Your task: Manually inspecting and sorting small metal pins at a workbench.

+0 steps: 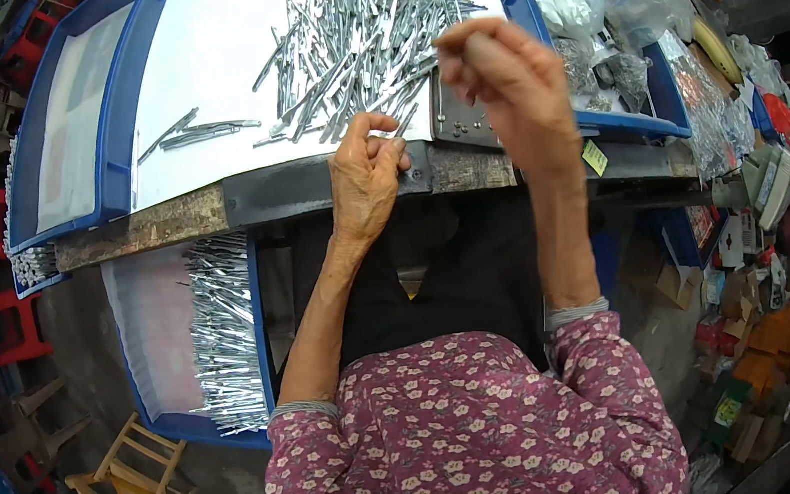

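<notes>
My left hand (365,172) is at the front edge of the white worktable (201,87), its fingers curled and thumb pressed in. Whatever sits in that pinch is hidden. Just beyond it lies a big loose heap of thin silvery metal strips (357,45). My right hand (518,78) is raised over the table to the right of the heap, smeared by motion, so its grip cannot be made out. Below it is a small metal plate (460,119) with tiny parts on it. A few strips (202,131) lie apart on the left.
A blue tray (112,135) stands on the table's left. On the right, a blue bin (635,124) holds plastic bags. Under the table edge, another blue tray (264,336) holds many strips (227,341). A wooden chair (135,481) and red stools (12,326) stand left.
</notes>
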The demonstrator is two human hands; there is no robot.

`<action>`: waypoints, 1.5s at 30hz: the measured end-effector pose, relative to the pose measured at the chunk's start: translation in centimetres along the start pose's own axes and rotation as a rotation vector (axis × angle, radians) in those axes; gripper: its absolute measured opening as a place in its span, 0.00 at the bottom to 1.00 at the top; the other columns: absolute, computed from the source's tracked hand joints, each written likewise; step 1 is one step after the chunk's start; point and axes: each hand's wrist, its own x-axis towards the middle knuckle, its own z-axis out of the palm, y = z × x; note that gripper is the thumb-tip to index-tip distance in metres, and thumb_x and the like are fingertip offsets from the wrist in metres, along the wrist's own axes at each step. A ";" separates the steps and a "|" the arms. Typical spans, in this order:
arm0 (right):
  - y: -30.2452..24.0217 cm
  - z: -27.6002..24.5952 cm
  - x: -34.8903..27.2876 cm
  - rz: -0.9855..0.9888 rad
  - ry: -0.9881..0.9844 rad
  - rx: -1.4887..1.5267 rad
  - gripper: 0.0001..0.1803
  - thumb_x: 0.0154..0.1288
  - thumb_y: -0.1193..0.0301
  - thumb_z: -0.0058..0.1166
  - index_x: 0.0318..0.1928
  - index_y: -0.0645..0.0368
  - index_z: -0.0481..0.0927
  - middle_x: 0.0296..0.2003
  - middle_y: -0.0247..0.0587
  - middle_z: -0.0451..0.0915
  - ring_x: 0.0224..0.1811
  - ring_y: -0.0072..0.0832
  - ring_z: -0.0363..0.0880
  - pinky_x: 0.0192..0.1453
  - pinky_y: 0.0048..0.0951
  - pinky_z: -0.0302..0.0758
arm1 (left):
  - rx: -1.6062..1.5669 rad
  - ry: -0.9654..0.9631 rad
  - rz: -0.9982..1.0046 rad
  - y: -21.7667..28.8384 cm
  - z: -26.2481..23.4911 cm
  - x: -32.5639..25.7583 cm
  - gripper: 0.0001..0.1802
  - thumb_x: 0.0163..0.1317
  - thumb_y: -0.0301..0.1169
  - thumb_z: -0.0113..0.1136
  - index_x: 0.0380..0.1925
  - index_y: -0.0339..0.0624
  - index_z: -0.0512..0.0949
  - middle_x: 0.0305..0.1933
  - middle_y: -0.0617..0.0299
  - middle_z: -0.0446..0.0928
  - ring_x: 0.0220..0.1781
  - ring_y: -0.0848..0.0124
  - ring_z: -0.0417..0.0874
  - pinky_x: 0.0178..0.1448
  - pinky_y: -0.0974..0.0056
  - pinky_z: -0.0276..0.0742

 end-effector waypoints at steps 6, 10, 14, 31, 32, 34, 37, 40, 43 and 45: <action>-6.6 -0.7 1.8 -0.374 -0.329 0.327 0.18 0.65 0.67 0.37 0.48 0.68 0.67 0.40 0.50 0.72 0.35 0.28 0.69 0.39 0.27 0.64 | 0.009 0.007 0.012 0.0 0.0 -0.1 0.05 0.59 0.23 0.47 0.36 0.37 0.70 0.17 0.67 0.73 0.21 0.84 0.70 0.25 0.76 0.64; -8.7 -0.6 0.7 -0.449 -0.426 0.124 0.15 0.64 0.68 0.39 0.45 0.67 0.68 0.39 0.50 0.73 0.34 0.28 0.69 0.37 0.27 0.63 | 0.036 0.040 0.041 -0.1 0.1 -0.2 0.05 0.59 0.23 0.47 0.35 0.38 0.71 0.17 0.67 0.73 0.20 0.84 0.69 0.25 0.76 0.64; -8.0 3.6 -3.8 -0.510 -0.410 0.185 0.06 0.59 0.74 0.46 0.34 0.64 0.74 0.30 0.44 0.77 0.25 0.26 0.72 0.27 0.21 0.65 | 0.042 0.037 0.034 -0.1 0.0 -0.2 0.04 0.60 0.25 0.50 0.35 0.38 0.72 0.20 0.68 0.72 0.19 0.86 0.64 0.22 0.79 0.57; -12.0 3.4 -6.6 -0.431 -0.433 0.010 0.03 0.55 0.77 0.52 0.27 0.59 0.79 0.25 0.39 0.80 0.21 0.25 0.74 0.22 0.19 0.65 | 0.095 0.046 0.099 -0.5 0.2 0.0 0.04 0.58 0.23 0.48 0.33 0.35 0.71 0.17 0.65 0.71 0.20 0.83 0.69 0.24 0.74 0.63; -12.3 3.0 -6.6 -0.445 -0.416 0.021 0.03 0.55 0.77 0.52 0.27 0.59 0.79 0.26 0.39 0.79 0.21 0.25 0.73 0.23 0.19 0.65 | 0.095 0.050 0.101 -0.5 0.2 0.0 0.04 0.58 0.23 0.48 0.33 0.35 0.71 0.17 0.66 0.71 0.20 0.83 0.69 0.24 0.74 0.63; -12.8 2.3 -6.6 -0.469 -0.393 0.056 0.03 0.55 0.77 0.52 0.27 0.59 0.79 0.26 0.39 0.79 0.22 0.25 0.73 0.23 0.19 0.65 | 0.099 0.048 0.095 -0.5 0.2 -0.1 0.05 0.58 0.23 0.48 0.33 0.35 0.71 0.17 0.66 0.71 0.20 0.83 0.69 0.24 0.74 0.64; -13.0 1.5 -6.8 -0.498 -0.387 0.120 0.03 0.56 0.77 0.51 0.28 0.59 0.79 0.27 0.40 0.79 0.23 0.25 0.73 0.24 0.19 0.65 | 0.088 0.051 0.099 -0.4 0.2 0.0 0.05 0.58 0.22 0.47 0.33 0.34 0.71 0.17 0.66 0.70 0.21 0.82 0.69 0.24 0.74 0.64; -13.0 1.0 -7.0 -0.542 -0.420 0.203 0.03 0.56 0.77 0.51 0.28 0.59 0.78 0.27 0.40 0.79 0.23 0.25 0.73 0.25 0.20 0.65 | 0.130 0.055 0.073 -0.2 0.2 -0.2 0.05 0.58 0.23 0.47 0.34 0.34 0.71 0.17 0.65 0.70 0.21 0.82 0.69 0.25 0.73 0.64; -13.2 1.0 -7.5 -0.579 -0.456 0.299 0.03 0.56 0.77 0.51 0.29 0.59 0.78 0.28 0.40 0.79 0.24 0.25 0.73 0.26 0.20 0.65 | 0.119 0.050 0.117 -0.1 0.1 0.1 0.05 0.58 0.22 0.47 0.34 0.34 0.71 0.17 0.65 0.69 0.21 0.82 0.69 0.25 0.73 0.64; -13.5 0.9 -7.9 -0.591 -0.473 0.341 0.03 0.56 0.77 0.51 0.29 0.59 0.78 0.28 0.40 0.79 0.25 0.25 0.73 0.27 0.20 0.65 | 0.073 0.035 0.074 -0.4 0.2 -0.1 0.05 0.58 0.22 0.46 0.34 0.35 0.71 0.17 0.66 0.70 0.21 0.82 0.68 0.26 0.74 0.64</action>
